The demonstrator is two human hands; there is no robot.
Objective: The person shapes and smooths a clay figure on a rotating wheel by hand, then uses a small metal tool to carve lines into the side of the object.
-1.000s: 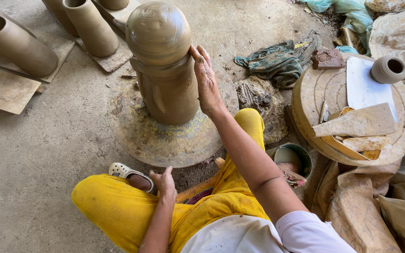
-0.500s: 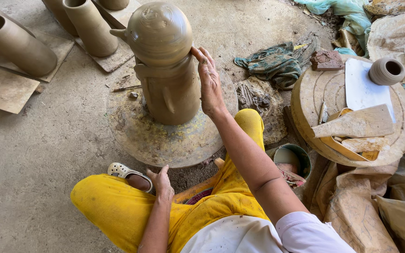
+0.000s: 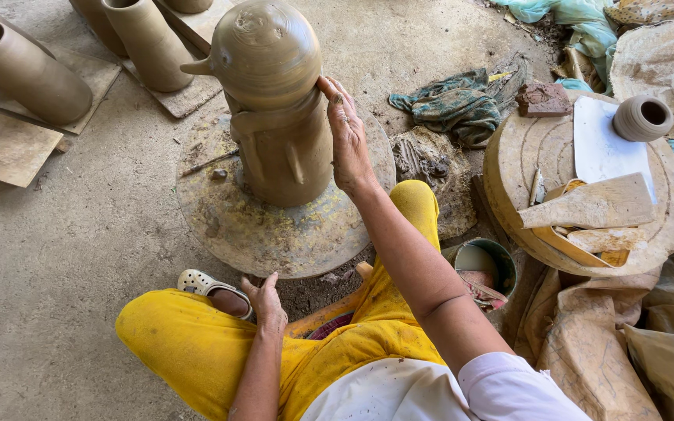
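Concrete floor (image 3: 64,257), grey, dusty.
Round turntable disc (image 3: 274,234), mud-caked, flat on the floor; landmark for the entries below.
Tall clay vessel (image 3: 274,101), wet brown, domed top over a cylindrical body, small spout on its left flank, upright at the centre of the disc.
Round wooden board (image 3: 524,148), right of the disc, bearing a white sheet (image 3: 602,148), a small clay pot (image 3: 643,117), wooden scraps.
Clay cylinders (image 3: 29,74), leaning on flat slabs, beyond the disc to the left and behind.
Crumpled green cloth (image 3: 454,101), on the floor beyond the disc's right edge.
Small bucket (image 3: 481,265), right of the disc's near edge, beside a yellow-trousered knee.
Right hand (image 3: 346,140), raised over the disc's right side; fingers (image 3: 329,87) straight and together, not clamped, tips against the vessel's right flank where dome meets body; nothing held.
Left hand (image 3: 265,300), just at the near edge of the disc, resting on the yellow-clad leg beside a pale sandal (image 3: 208,284); fingers loosely curled, slightly apart, holding nothing.
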